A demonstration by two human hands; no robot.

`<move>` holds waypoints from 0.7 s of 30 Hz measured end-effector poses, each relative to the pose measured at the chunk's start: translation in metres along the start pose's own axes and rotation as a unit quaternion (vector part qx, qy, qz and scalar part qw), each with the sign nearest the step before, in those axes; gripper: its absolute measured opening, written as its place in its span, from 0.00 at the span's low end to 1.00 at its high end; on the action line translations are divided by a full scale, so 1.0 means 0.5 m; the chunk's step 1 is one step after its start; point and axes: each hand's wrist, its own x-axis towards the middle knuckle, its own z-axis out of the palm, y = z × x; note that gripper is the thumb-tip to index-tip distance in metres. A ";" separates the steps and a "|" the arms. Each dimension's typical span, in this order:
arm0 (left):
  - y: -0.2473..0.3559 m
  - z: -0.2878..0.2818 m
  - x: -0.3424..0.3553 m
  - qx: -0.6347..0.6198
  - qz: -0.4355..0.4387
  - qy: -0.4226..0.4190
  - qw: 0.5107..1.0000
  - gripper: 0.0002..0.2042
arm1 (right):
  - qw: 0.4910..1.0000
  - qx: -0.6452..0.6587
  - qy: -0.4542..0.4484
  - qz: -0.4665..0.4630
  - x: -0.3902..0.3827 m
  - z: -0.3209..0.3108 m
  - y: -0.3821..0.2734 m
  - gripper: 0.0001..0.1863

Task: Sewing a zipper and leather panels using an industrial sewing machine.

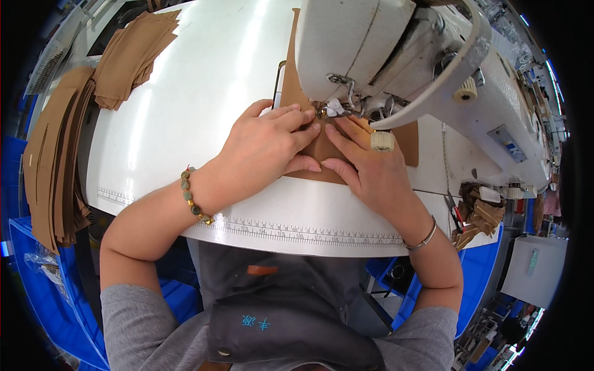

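A piece of brown fabric [314,174] lies on the white table under the needle area of a white sewing machine [352,43]. My left hand [266,142] rests on the fabric's left part, its fingers stretched toward the presser foot [323,111]. On the other side my right hand [371,164] presses flat on the same fabric, fingers spread and partly behind the machine's parts. Both thumbs point at each other with a small gap between them. The needle itself is too small to make out.
Brown cut pieces [133,55] lie stacked at the far left, and more brown panels [55,154] hang over the left edge. A ruler strip [278,234] runs along the front edge. Snips [455,213] and brown scraps [482,219] lie at right. Blue bins [49,297] stand below.
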 end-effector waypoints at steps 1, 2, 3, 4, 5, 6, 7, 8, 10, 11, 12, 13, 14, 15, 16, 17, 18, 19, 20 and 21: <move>-0.001 0.000 0.001 0.003 0.000 0.001 1.000 0.28 | 1.000 -0.003 -0.001 0.000 0.001 0.000 0.000 0.27; -0.001 0.000 0.002 0.004 0.001 -0.001 1.000 0.28 | 1.000 -0.001 -0.001 -0.002 0.001 -0.001 0.000 0.27; -0.002 0.000 0.002 0.005 0.000 0.002 1.000 0.28 | 1.000 -0.003 0.002 -0.005 0.001 -0.001 0.000 0.27; -0.002 0.000 0.002 0.004 0.000 0.001 1.000 0.28 | 1.000 -0.006 0.005 -0.004 0.002 -0.001 -0.001 0.27; -0.002 0.000 0.002 0.002 0.000 -0.004 1.000 0.28 | 1.000 -0.005 0.004 -0.008 0.002 -0.001 -0.001 0.27; -0.001 0.000 0.002 0.003 0.000 -0.002 1.000 0.28 | 1.000 -0.003 0.005 -0.006 0.002 -0.002 -0.001 0.27; -0.001 -0.001 0.002 0.001 -0.003 -0.007 1.000 0.28 | 1.000 -0.001 0.006 -0.005 0.003 -0.002 -0.001 0.27; -0.002 0.000 0.003 -0.003 -0.004 -0.010 1.000 0.28 | 1.000 -0.001 0.006 -0.005 0.003 -0.002 -0.001 0.27; -0.003 0.001 0.004 0.002 -0.003 -0.005 1.000 0.28 | 1.000 -0.008 0.009 -0.012 0.004 -0.002 0.000 0.27; -0.004 0.003 0.005 0.001 -0.001 -0.004 1.000 0.28 | 1.000 -0.006 0.009 -0.013 0.005 -0.002 0.001 0.27; -0.004 0.003 0.005 0.003 0.000 0.001 1.000 0.28 | 1.000 -0.006 0.007 -0.011 0.005 -0.002 0.001 0.26; -0.005 0.004 0.004 0.003 -0.001 -0.003 1.000 0.28 | 1.000 -0.006 0.005 -0.006 0.005 -0.001 0.002 0.26; -0.005 0.005 0.004 0.001 -0.001 -0.009 1.000 0.28 | 1.000 -0.005 0.005 -0.009 0.005 -0.001 0.002 0.26; -0.005 0.006 0.004 0.004 -0.003 -0.006 1.000 0.28 | 1.000 -0.006 0.004 -0.008 0.005 -0.001 0.002 0.26; -0.005 0.007 0.003 0.006 -0.003 -0.005 1.000 0.28 | 1.000 -0.008 0.003 -0.003 0.005 -0.001 0.002 0.26; -0.006 0.007 0.002 0.006 -0.004 -0.009 1.000 0.27 | 1.000 -0.006 0.002 -0.007 0.005 -0.001 0.001 0.26; -0.005 0.007 0.002 0.009 -0.003 -0.005 1.000 0.27 | 1.000 -0.007 0.004 -0.007 0.006 -0.001 0.001 0.26; -0.005 0.007 0.001 0.010 -0.004 -0.006 1.000 0.27 | 1.000 -0.007 0.006 -0.006 0.006 -0.001 0.001 0.26; -0.005 0.006 0.001 0.010 -0.001 -0.004 1.000 0.27 | 1.000 -0.007 0.005 -0.006 0.006 -0.002 0.001 0.26; -0.005 0.006 0.001 0.012 -0.005 -0.006 1.000 0.27 | 1.000 -0.007 0.005 -0.007 0.006 -0.002 0.001 0.26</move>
